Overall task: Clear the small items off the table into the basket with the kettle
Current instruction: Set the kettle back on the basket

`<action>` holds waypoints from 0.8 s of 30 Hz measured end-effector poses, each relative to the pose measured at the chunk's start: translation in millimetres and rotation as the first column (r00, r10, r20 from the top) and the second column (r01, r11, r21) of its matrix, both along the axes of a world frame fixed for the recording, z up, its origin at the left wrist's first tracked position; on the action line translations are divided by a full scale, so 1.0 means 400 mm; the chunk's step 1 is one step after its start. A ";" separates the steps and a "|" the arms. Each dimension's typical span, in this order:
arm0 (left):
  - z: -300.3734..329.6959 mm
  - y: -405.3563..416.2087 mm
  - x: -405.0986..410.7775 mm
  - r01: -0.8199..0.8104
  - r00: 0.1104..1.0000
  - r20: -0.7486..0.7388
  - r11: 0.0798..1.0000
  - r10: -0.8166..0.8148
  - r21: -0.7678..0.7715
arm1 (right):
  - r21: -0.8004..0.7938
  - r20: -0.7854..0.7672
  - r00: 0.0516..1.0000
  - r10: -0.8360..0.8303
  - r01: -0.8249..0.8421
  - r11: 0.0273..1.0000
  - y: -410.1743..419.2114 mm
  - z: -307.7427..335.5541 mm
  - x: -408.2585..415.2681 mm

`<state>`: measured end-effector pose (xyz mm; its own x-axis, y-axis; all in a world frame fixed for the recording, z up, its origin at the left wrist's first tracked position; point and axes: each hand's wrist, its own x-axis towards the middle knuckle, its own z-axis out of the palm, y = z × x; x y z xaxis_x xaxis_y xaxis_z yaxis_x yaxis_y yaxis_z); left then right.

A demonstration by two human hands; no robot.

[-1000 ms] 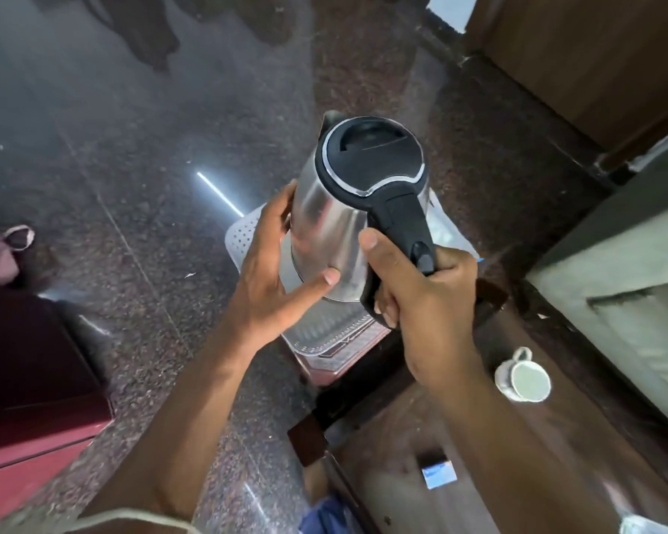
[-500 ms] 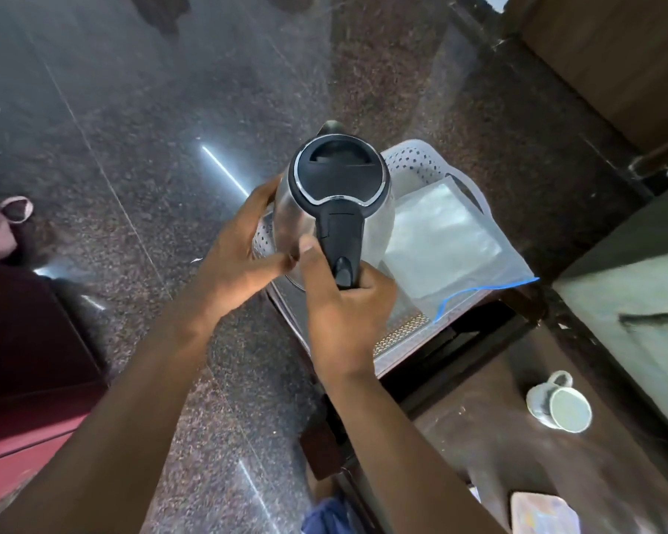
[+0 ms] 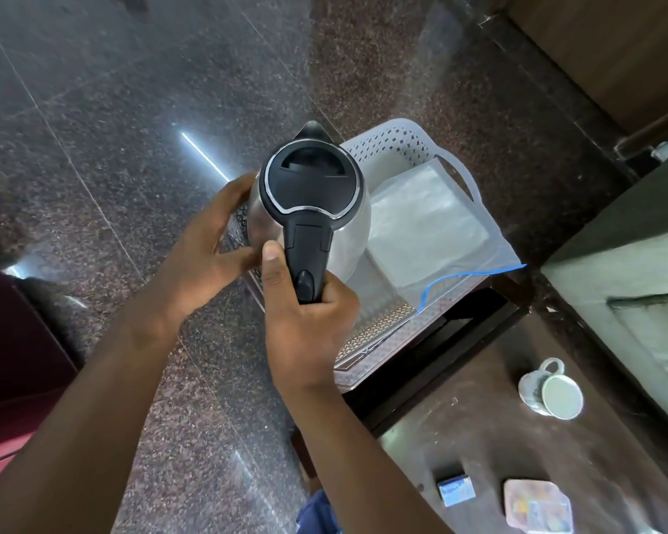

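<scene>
My right hand (image 3: 309, 321) grips the kettle (image 3: 309, 210) handle, my left hand (image 3: 205, 252) cups its side, over the basket (image 3: 398, 148); plastic bag (image 3: 429, 229) lies beside kettle; mug (image 3: 552, 391), matchbox (image 3: 456, 491) on counter (image 3: 498, 437) beyond.

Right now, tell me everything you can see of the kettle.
The kettle is an electric type with a shiny steel-looking body, a closed black lid ringed in chrome, a black spout pointing away and a black handle toward the camera. It is upright, over the left part of the white perforated basket, beside a clear plastic bag. The right hand grips the handle; the left hand steadies the body. Whether its base rests in the basket is hidden.
</scene>
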<state>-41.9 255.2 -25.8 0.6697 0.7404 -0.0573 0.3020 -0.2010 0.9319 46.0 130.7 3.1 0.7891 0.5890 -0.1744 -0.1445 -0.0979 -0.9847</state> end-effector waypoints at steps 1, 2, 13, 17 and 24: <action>0.001 -0.003 0.000 0.001 1.000 0.002 1.000 -0.001 -0.011 | 0.002 0.003 1.000 -0.002 0.002 1.000 -0.003 -0.001 -0.001; 0.001 -0.007 0.000 0.004 1.000 0.005 1.000 -0.004 -0.016 | -0.001 0.009 1.000 -0.005 0.005 1.000 -0.006 -0.003 -0.002; 0.013 -0.031 0.010 -0.024 1.000 0.002 0.997 0.024 -0.075 | -0.028 -0.005 0.999 0.041 -0.041 0.999 -0.030 -0.007 0.001; 0.027 -0.050 0.028 -0.138 0.979 0.130 0.981 0.155 -0.136 | -0.066 0.106 0.985 0.138 -0.132 0.989 -0.056 -0.018 0.023; 0.106 -0.065 0.096 -0.241 0.948 0.236 0.966 0.213 0.096 | -0.173 0.216 0.976 -0.021 0.059 0.983 -0.129 -0.022 0.168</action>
<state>-3.6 229.2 16.7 0.4683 0.8663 0.1736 0.1416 -0.2675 0.9531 113.4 79.1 -5.5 0.8414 0.5312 -0.0991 0.0584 -0.2717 -0.9606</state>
